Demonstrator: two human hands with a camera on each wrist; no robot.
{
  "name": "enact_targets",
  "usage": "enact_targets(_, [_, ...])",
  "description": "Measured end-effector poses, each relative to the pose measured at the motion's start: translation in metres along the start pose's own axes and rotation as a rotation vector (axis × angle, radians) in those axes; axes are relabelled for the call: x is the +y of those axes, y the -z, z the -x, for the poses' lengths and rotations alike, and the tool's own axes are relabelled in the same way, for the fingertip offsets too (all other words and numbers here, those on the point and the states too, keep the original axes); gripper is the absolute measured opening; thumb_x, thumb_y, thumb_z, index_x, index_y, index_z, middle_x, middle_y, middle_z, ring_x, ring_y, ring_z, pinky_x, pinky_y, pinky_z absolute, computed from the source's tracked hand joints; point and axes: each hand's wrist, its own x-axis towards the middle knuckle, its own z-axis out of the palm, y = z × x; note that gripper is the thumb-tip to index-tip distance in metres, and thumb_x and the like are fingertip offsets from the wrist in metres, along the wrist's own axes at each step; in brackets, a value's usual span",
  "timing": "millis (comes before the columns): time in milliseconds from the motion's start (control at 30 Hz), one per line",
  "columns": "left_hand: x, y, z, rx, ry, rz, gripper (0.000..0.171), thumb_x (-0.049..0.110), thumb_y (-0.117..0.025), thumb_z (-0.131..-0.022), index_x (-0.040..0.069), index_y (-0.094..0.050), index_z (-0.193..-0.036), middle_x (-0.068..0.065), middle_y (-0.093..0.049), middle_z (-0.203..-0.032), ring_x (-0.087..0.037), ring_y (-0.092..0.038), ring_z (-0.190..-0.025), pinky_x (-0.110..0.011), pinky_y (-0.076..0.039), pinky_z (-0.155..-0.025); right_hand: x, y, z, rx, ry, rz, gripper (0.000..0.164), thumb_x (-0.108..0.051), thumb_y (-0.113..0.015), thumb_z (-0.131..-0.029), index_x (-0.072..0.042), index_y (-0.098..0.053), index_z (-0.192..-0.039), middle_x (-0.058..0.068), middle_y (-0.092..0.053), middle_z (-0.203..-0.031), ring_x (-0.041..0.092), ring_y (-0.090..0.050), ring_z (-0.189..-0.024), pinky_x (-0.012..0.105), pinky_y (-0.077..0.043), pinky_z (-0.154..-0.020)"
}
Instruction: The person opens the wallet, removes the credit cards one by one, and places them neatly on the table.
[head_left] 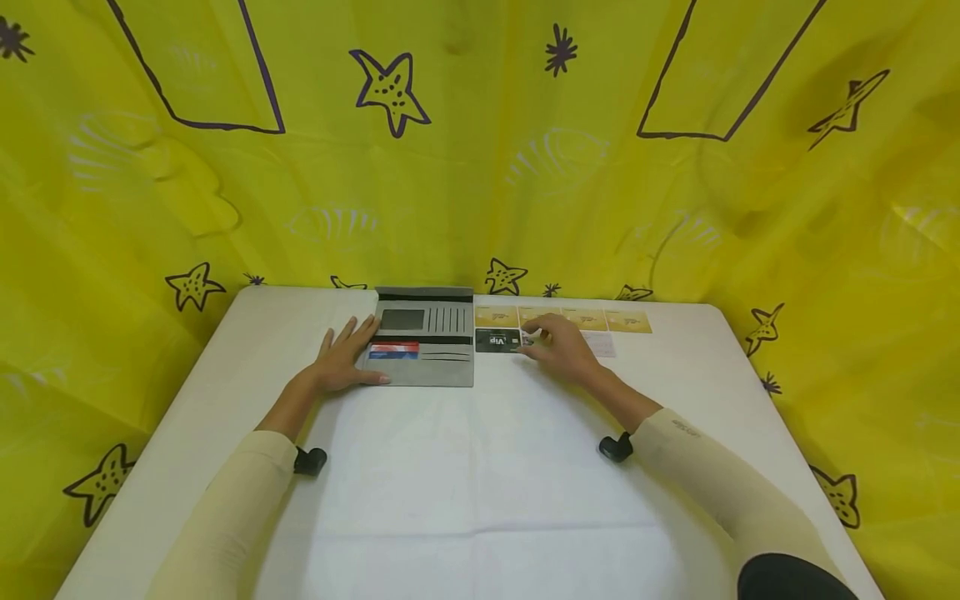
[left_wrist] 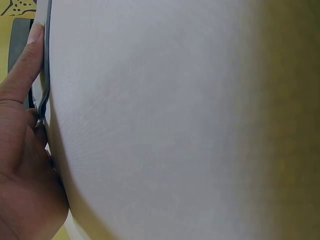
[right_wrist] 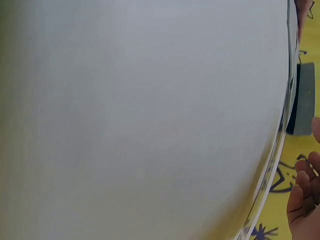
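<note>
A grey wallet (head_left: 442,373) lies unfolded near the table's far edge, with red and blue cards (head_left: 393,350) in its lower left slots. My left hand (head_left: 343,360) rests along the wallet's left side, fingers spread and thumb on its lower edge. To the wallet's right lies a black VIP card (head_left: 497,340). My right hand (head_left: 558,350) is just beyond that card, thumb and forefinger bent and apart. Between them shows part of another card (head_left: 528,340); whether they pinch it is unclear. In the right wrist view only the curved fingers (right_wrist: 305,185) show at the edge.
Several gold cards (head_left: 628,322) form a row along the far edge, right of the wallet. Below them a pale card (head_left: 599,343) lies partly behind my right hand. The white table (head_left: 480,467) meets a yellow patterned curtain (head_left: 465,183) at the back.
</note>
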Motion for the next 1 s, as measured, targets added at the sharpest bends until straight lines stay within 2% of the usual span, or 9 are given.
enact_targets(367, [0.001, 0.001, 0.000, 0.004, 0.009, -0.001, 0.114, 0.046, -0.083, -0.088, 0.002, -0.014, -0.168, -0.022, -0.005, -0.174, -0.045, 0.008, -0.158, -0.066, 0.016, -0.120, -0.040, -0.027, -0.012, -0.013, -0.044, -0.068, 0.030, -0.017, -0.084, -0.093, -0.001, -0.075, -0.116, 0.009, -0.072, -0.104, 0.024, -0.062, -0.090, 0.037, -0.054, -0.080])
enact_targets(600, [-0.001, -0.002, 0.001, 0.000, 0.014, -0.001, 0.114, 0.047, -0.083, -0.088, 0.002, -0.015, -0.168, -0.022, -0.006, -0.174, -0.045, 0.008, -0.159, -0.066, 0.015, -0.120, -0.060, -0.051, -0.021, -0.039, 0.029, -0.113, 0.026, -0.014, -0.084, -0.092, 0.001, -0.076, -0.111, 0.005, -0.071, -0.095, 0.019, -0.060, -0.081, 0.032, -0.052, -0.073])
enact_targets(1000, [-0.003, -0.004, -0.001, 0.010, 0.008, -0.003, 0.115, 0.050, -0.083, -0.087, 0.003, -0.015, -0.168, -0.022, -0.006, -0.174, -0.045, 0.006, -0.159, -0.066, 0.014, -0.120, -0.093, -0.080, -0.040, -0.090, 0.047, -0.197, 0.023, -0.013, -0.084, -0.092, 0.000, -0.077, -0.110, 0.005, -0.071, -0.097, 0.016, -0.061, -0.084, 0.027, -0.052, -0.075])
